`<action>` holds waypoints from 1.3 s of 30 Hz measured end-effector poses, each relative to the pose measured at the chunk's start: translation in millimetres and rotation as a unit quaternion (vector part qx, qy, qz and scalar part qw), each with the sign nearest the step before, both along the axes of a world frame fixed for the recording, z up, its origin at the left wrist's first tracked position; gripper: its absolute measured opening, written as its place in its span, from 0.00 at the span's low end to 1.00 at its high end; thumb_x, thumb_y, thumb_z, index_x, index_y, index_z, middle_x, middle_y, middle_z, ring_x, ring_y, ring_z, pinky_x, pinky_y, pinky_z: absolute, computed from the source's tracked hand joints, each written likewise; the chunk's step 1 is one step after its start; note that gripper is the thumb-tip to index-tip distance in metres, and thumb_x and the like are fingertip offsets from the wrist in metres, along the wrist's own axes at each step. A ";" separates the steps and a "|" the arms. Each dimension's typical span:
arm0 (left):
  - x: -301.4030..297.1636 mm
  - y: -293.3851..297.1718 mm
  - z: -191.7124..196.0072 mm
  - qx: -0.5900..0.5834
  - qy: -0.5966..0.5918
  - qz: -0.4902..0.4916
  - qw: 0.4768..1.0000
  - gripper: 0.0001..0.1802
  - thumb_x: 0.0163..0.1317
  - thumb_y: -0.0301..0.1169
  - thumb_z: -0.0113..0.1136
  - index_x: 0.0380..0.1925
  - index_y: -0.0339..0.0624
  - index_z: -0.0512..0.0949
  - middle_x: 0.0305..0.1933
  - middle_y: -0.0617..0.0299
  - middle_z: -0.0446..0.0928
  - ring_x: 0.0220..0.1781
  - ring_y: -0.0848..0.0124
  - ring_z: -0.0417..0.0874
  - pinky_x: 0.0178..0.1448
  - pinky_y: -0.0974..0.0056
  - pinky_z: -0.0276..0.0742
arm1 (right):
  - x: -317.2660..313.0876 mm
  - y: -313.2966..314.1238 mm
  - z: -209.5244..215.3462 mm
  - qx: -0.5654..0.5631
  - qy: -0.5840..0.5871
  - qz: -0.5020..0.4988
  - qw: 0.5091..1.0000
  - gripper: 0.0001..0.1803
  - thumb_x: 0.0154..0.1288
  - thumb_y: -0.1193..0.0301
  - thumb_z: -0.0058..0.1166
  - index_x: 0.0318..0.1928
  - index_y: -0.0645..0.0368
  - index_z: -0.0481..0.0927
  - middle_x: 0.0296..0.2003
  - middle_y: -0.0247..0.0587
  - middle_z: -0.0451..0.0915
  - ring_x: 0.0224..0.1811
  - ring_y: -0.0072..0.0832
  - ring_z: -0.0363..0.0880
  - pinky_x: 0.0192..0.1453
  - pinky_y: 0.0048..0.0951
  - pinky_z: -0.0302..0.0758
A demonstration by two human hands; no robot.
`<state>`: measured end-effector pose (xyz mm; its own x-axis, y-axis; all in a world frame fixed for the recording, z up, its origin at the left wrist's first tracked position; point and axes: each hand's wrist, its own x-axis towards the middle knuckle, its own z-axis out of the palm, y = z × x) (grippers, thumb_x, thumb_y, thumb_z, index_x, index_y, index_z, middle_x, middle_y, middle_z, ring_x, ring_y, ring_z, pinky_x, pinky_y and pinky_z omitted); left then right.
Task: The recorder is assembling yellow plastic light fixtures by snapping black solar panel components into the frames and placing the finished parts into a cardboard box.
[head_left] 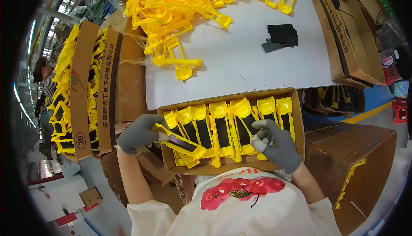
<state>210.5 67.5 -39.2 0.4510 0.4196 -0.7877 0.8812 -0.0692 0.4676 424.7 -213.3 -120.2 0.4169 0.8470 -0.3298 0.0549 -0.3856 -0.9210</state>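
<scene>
My left hand, in a grey glove, grips the end of a yellow plastic frame with a dark strip in it. That frame is tilted over the left part of an open cardboard box in front of me. Inside the box stand several yellow frames with black inserts, side by side in a row. My right hand, also gloved with paler fingertips, is over the right part of the box, near the frames. Its fingers are curled closed; what they hold, if anything, is hidden.
A large heap of yellow frames covers the white table's far left. Black flat pieces lie to the right, near an open carton. A carton full of frames stands at left, another box at right.
</scene>
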 end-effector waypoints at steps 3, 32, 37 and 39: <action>11.4 11.9 -15.9 0.258 0.013 -0.198 0.946 0.24 0.43 0.34 0.73 0.43 0.41 0.81 0.37 0.54 0.84 0.39 0.58 0.85 0.46 0.59 0.79 | 2.3 -1.7 -4.9 0.010 -0.049 -0.016 0.999 0.23 0.57 0.64 0.65 0.52 0.56 0.77 0.29 0.35 0.81 0.25 0.19 0.78 0.32 0.21 0.75; 136.7 48.8 -80.9 0.335 -0.006 0.041 0.941 0.32 0.60 0.59 0.57 0.31 0.34 0.78 0.19 0.54 0.80 0.16 0.68 0.81 0.26 0.65 0.77 | 128.7 122.4 -14.1 0.053 -0.383 -0.020 0.922 0.23 0.60 0.53 0.59 0.53 0.47 0.74 0.40 0.41 0.83 0.40 0.42 0.82 0.42 0.40 0.77; 125.9 37.4 -102.9 0.300 -0.076 0.064 0.949 0.31 0.53 0.55 0.66 0.42 0.36 0.79 0.21 0.54 0.81 0.19 0.66 0.82 0.31 0.63 0.78 | 130.3 187.3 -14.7 -0.043 -0.337 0.077 0.938 0.49 0.54 0.35 0.55 0.68 0.51 0.59 0.51 0.54 0.78 0.52 0.47 0.79 0.55 0.42 0.74; 105.7 50.8 -135.2 0.217 -0.154 0.063 0.962 0.29 0.52 0.48 0.69 0.43 0.34 0.78 0.26 0.51 0.83 0.25 0.64 0.84 0.35 0.61 0.79 | 120.6 202.8 -13.0 0.002 -0.223 0.132 0.966 0.52 0.52 0.31 0.53 0.68 0.52 0.60 0.53 0.51 0.79 0.55 0.44 0.78 0.58 0.41 0.72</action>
